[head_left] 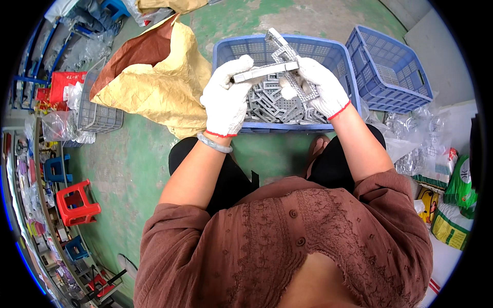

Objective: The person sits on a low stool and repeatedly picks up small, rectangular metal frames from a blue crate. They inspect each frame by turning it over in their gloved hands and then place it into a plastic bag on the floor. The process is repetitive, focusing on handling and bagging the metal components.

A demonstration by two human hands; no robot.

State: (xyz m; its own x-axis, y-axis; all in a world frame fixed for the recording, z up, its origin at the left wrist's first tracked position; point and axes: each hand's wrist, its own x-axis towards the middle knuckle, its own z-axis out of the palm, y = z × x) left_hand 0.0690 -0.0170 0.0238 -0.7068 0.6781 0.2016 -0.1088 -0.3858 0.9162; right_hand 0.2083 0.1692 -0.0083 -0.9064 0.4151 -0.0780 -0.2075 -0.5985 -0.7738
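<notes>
My left hand (226, 100), in a white knit glove with a red cuff, is closed on a pale grey bar-shaped piece (264, 72). My right hand (325, 87), gloved the same way, grips a longer grey piece (280, 49) with notched, stepped edges. It slants from upper left to lower right, and the bar's right end crosses it; I cannot tell whether they touch. Both hands are above a blue plastic crate (287, 127). Inside the crate lies a heap of grey angled metal-looking pieces (272, 102), partly hidden by my hands.
A large yellow woven sack (174, 97) gapes at the left of the crate. Another blue crate (393, 77) stands to the right, near clear plastic bags (421, 141). A red stool (77, 203) and loaded shelves (38, 190) are at the far left. Green floor (123, 169) lies between.
</notes>
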